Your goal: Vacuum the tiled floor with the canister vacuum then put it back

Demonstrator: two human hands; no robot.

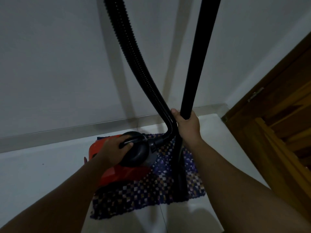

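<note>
A red and black canister vacuum (pixel 134 157) sits on a checkered mat (pixel 144 189) on the white tiled floor (pixel 42 169), close to the wall. My left hand (pixel 114 148) is closed around the black carry handle on top of the canister. My right hand (pixel 187 126) grips the black rigid wand (pixel 196 56), which stands upright with its lower end on the mat. The ribbed black hose (pixel 134 52) rises from the canister's front and leaves the view at the top.
A pale wall (pixel 58 64) with a grey skirting strip runs behind the mat. A wooden door (pixel 277 123) and its frame stand at the right. Bare tile lies to the left of the mat and in front of it.
</note>
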